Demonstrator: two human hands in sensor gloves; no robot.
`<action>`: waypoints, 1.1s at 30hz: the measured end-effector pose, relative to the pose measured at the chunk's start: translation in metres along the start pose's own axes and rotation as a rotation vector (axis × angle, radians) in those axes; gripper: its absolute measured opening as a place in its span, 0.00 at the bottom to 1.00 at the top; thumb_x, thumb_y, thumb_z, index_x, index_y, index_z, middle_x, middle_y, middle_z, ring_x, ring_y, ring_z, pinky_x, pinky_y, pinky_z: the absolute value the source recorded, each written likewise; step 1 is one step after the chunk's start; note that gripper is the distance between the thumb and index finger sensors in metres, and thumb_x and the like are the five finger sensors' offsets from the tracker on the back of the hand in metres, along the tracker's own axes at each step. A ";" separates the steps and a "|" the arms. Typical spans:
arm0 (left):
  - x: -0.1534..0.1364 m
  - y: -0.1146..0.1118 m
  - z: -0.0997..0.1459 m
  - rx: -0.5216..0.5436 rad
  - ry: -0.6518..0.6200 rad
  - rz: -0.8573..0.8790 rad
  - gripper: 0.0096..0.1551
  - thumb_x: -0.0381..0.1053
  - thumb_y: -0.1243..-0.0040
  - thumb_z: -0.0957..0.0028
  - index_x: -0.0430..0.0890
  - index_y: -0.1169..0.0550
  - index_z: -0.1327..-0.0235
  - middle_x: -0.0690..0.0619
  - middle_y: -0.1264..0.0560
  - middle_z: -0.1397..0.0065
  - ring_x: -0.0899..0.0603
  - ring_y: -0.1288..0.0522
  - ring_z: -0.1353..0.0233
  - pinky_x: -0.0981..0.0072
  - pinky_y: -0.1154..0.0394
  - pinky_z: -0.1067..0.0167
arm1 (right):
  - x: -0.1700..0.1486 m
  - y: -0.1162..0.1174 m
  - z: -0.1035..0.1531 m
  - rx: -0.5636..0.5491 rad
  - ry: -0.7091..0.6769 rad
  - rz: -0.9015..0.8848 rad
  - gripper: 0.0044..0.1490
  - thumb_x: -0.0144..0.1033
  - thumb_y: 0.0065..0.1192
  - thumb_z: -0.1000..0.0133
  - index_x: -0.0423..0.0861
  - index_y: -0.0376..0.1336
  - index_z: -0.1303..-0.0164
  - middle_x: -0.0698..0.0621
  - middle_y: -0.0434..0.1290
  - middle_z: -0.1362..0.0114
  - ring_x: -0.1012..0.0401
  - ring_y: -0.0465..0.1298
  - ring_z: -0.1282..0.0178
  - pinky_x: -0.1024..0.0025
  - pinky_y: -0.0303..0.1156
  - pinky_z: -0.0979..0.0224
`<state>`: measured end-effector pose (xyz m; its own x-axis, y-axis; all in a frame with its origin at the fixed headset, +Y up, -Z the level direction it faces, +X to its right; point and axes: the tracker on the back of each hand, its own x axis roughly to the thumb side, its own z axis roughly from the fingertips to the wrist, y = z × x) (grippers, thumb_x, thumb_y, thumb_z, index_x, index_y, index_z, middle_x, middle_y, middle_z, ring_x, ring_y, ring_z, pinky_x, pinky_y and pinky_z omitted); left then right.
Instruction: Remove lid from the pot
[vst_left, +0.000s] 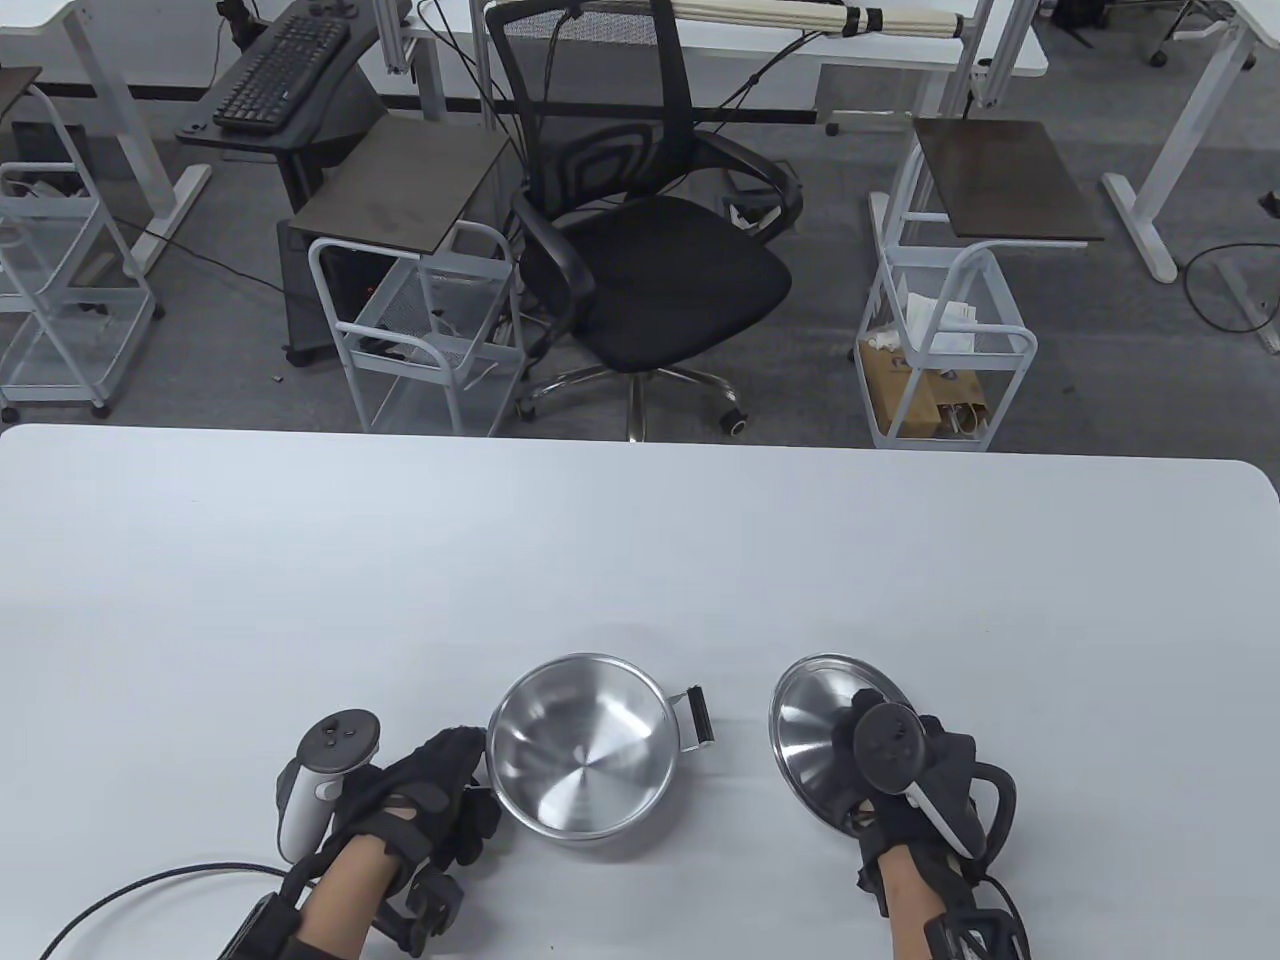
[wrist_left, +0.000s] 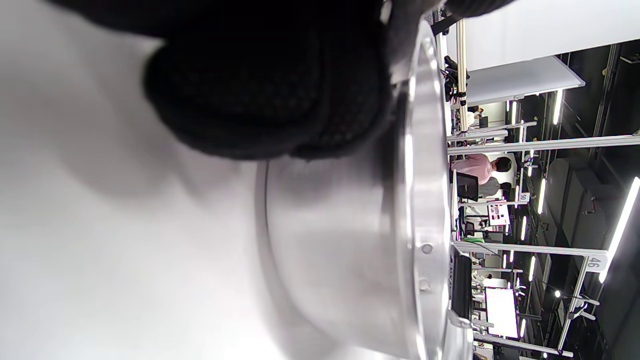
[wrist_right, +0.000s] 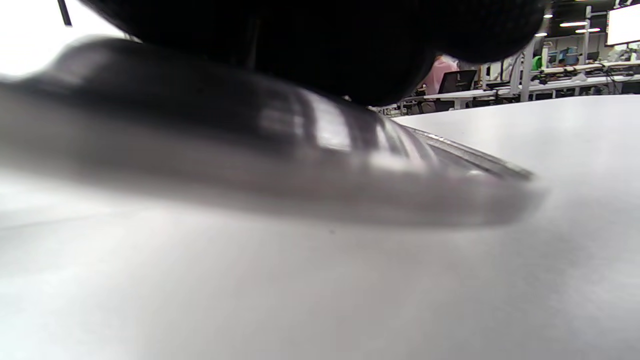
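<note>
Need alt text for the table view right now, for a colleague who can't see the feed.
An open steel pot stands on the white table, with its lid off and held to the pot's right by the gloved right hand. The left hand rests against the pot's left side. An office chair stands beyond the table.

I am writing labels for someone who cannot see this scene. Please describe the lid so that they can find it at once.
On the white table, near its front edge, an open steel pot stands beside the left hand. To the pot's right, the right hand holds the lid: a shallow, shiny steel disc, tilted, not deep like the pot.
</note>
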<state>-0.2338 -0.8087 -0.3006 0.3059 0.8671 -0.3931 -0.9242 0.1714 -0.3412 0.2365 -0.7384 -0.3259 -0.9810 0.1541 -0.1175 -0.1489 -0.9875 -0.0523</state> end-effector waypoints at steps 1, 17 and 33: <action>0.000 0.000 0.000 -0.002 0.000 0.001 0.32 0.64 0.56 0.39 0.43 0.34 0.32 0.65 0.23 0.39 0.48 0.15 0.65 0.62 0.20 0.75 | -0.001 0.001 0.000 0.005 0.005 0.003 0.29 0.29 0.74 0.62 0.48 0.70 0.49 0.60 0.82 0.59 0.66 0.78 0.59 0.68 0.75 0.48; -0.001 0.000 0.001 -0.006 0.001 0.003 0.32 0.64 0.56 0.39 0.44 0.34 0.32 0.65 0.24 0.38 0.47 0.15 0.65 0.61 0.20 0.74 | -0.004 0.011 -0.002 0.053 0.024 0.052 0.27 0.28 0.74 0.60 0.47 0.70 0.49 0.59 0.82 0.60 0.67 0.79 0.60 0.69 0.75 0.48; -0.001 0.000 0.001 -0.006 0.000 0.005 0.33 0.64 0.55 0.39 0.44 0.35 0.31 0.66 0.25 0.37 0.47 0.15 0.64 0.61 0.20 0.74 | 0.005 0.022 0.001 0.123 0.013 0.117 0.19 0.29 0.71 0.49 0.41 0.72 0.49 0.53 0.86 0.67 0.70 0.80 0.63 0.70 0.76 0.47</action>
<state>-0.2342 -0.8096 -0.2993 0.3015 0.8681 -0.3944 -0.9242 0.1644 -0.3447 0.2284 -0.7592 -0.3263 -0.9910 0.0371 -0.1285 -0.0481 -0.9953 0.0842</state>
